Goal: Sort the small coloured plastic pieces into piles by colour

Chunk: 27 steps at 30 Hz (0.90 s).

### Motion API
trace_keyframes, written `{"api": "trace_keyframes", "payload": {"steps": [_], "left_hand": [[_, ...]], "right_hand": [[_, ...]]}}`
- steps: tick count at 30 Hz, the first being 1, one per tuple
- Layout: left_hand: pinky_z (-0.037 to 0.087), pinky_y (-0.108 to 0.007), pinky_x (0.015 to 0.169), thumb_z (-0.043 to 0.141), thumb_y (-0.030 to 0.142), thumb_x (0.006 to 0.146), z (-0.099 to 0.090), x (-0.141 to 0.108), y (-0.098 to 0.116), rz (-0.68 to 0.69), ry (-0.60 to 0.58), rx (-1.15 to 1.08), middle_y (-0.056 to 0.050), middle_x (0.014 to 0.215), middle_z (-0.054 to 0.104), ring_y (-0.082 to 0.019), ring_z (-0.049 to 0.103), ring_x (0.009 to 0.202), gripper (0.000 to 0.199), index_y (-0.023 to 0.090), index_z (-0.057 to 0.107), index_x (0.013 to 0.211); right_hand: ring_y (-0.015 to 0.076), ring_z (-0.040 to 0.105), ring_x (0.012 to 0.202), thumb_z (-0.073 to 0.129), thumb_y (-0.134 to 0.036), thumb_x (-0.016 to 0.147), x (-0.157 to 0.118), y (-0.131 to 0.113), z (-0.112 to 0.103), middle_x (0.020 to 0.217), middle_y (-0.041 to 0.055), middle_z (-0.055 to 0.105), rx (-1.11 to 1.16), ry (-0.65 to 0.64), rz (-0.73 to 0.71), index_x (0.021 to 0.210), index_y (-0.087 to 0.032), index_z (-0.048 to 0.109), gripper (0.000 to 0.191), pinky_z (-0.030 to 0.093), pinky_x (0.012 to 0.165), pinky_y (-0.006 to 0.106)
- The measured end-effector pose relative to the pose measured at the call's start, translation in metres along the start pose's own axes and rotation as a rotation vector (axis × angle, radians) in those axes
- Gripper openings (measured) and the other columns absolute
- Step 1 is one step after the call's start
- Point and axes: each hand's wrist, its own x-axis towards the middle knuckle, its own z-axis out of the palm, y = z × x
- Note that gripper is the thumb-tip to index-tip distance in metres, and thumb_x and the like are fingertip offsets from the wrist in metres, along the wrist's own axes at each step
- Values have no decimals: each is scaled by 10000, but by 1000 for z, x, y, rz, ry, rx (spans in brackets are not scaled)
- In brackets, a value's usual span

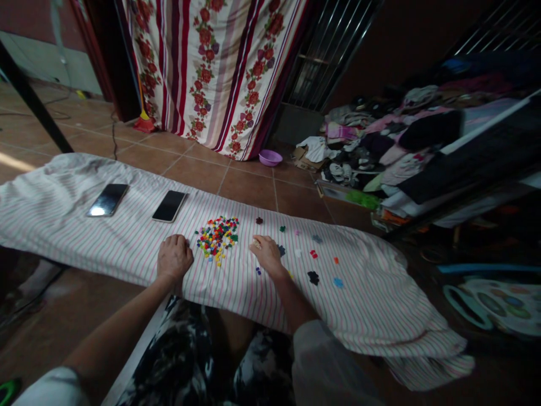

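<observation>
A mixed pile of small coloured pieces (217, 237) lies on the striped cloth (135, 242). Just left of it my left hand (174, 256) rests on the cloth with its fingers curled; whether anything is under them is hidden. To the right of the pile, my right hand (266, 252) pinches a small beige piece (257, 244) at its fingertips. Around and beyond this hand are small single-colour groups, among them brown (259, 220), green (283, 228), red (313, 254), black (313, 277), blue (338, 282) and purple (258, 271).
Two phones, one (108, 200) at the far left and another (169, 206) nearer the pile, lie on the cloth. Behind stand a floral curtain (207, 67) and a purple basin (270, 158). Clothes (380, 135) are heaped at the right.
</observation>
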Motion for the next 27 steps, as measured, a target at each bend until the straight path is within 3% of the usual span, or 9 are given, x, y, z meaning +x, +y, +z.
{"api": "trace_keyframes", "payload": {"steps": [13, 22, 27], "left_hand": [[401, -420, 830, 459, 221, 822, 1, 0, 0, -2, 6, 8, -122, 902, 618, -287, 550, 928, 109, 197, 556, 864], [404, -410, 827, 457, 214, 825, 0, 0, 0, -2, -13, 15, -124, 905, 614, -288, 546, 934, 100, 190, 547, 862], [403, -403, 830, 455, 216, 830, -1, 0, 1, -4, -12, 7, -119, 906, 620, -282, 551, 938, 102, 190, 549, 862]], "right_hand": [[198, 619, 1011, 593, -185, 867, 3, 6, 3, 1058, 74, 718, 73, 35, -96, 993, -211, 748, 202, 439, 927, 329], [219, 629, 1063, 631, -229, 825, 2, 12, 7, 1133, 92, 710, 153, 34, -80, 1154, -185, 700, 340, 446, 972, 358], [229, 614, 1114, 657, -168, 760, 0, 19, 5, 1210, 110, 679, 175, -21, -98, 1219, -161, 659, 460, 448, 1007, 374]]}}
